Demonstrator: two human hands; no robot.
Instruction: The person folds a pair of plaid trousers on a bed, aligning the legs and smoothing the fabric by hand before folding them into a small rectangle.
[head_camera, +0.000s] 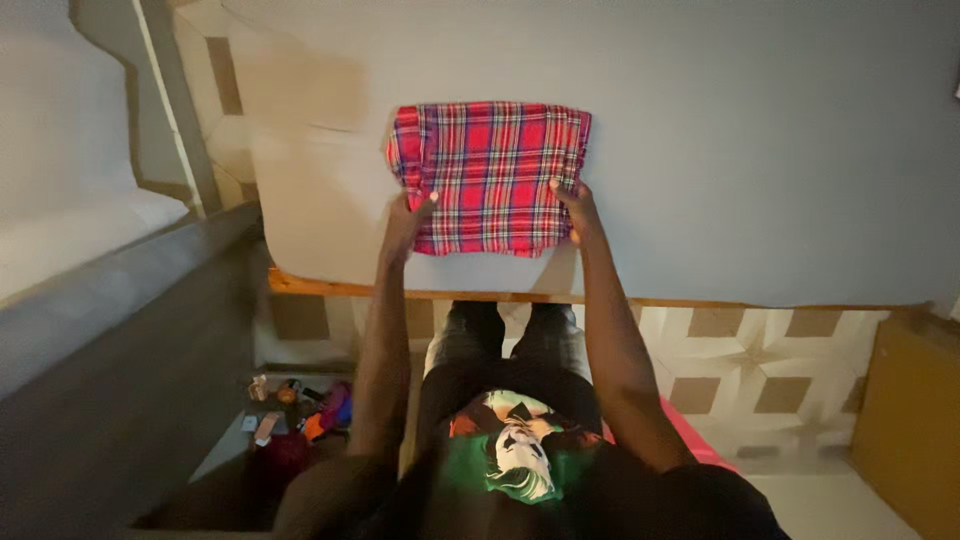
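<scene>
Folded plaid cloth (490, 175) lies flat on the pale worktop (750, 150), near its wooden front edge. Left hand (408, 222) and right hand (578, 208) each grip a lower side, fingers pinching the cloth edge, thumbs on top. This likely keeps the fold square and the layers from slipping. Long axis runs left-right, only slightly; open lower edge faces the person.
</scene>
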